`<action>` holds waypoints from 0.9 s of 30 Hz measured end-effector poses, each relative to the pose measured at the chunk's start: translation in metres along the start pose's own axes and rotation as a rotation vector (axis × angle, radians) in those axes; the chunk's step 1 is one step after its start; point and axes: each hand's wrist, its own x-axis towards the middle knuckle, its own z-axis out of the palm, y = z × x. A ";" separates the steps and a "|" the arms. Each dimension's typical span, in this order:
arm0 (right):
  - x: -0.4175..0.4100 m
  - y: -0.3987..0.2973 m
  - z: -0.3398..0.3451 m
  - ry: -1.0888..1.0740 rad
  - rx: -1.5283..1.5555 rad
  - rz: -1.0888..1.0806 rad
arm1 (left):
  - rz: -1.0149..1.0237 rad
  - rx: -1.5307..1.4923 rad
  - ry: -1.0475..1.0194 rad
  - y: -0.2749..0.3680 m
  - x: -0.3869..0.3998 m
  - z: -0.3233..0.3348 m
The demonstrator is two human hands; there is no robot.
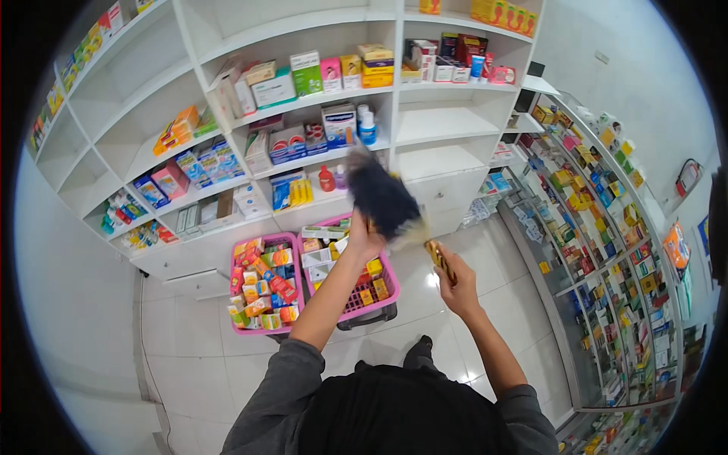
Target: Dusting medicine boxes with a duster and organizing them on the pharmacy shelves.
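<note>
My right hand (pixel 459 282) grips the brown-and-gold handle (pixel 440 261) of a duster. Its dark, blurred head (pixel 382 196) has pale feather-like strands near the handle and reaches up to the left, in front of the shelves. Right behind the duster head is my left hand (pixel 366 234), raised above the baskets. The duster covers its fingers, so whether it holds anything cannot be made out. Below my left forearm are two pink plastic baskets, the left basket (pixel 232 278) full of colourful boxes and the right basket (pixel 393 278) partly filled with cartons.
White shelving (pixel 307 165) ahead bears medicine boxes and bottles, including a blue-labelled white bottle (pixel 368 129). A low drawer (pixel 199 284) juts out at left. Glass display cases (pixel 603 273) line the right side. A cable (pixel 145 341) runs along the tiled floor (pixel 199 330).
</note>
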 end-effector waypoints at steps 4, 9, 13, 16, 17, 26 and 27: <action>0.017 0.026 -0.034 0.168 0.090 0.037 | -0.033 0.002 -0.193 -0.024 0.039 0.011; 0.036 0.078 -0.087 0.052 -0.024 -0.019 | -0.032 0.129 -0.313 -0.061 0.099 0.058; 0.054 0.109 -0.127 0.207 0.046 -0.018 | -0.136 -0.006 -0.478 -0.095 0.148 0.091; 0.072 0.137 -0.149 0.176 -0.067 -0.194 | 0.006 0.147 -0.104 -0.124 0.184 0.093; 0.081 0.148 -0.158 0.180 -0.067 -0.199 | -0.047 0.195 -0.239 -0.120 0.195 0.091; 0.197 0.190 -0.223 0.252 0.482 0.086 | 0.069 0.513 -0.278 -0.082 0.285 0.174; 0.216 0.187 -0.228 0.248 0.593 0.126 | 0.091 0.520 -0.279 -0.069 0.298 0.182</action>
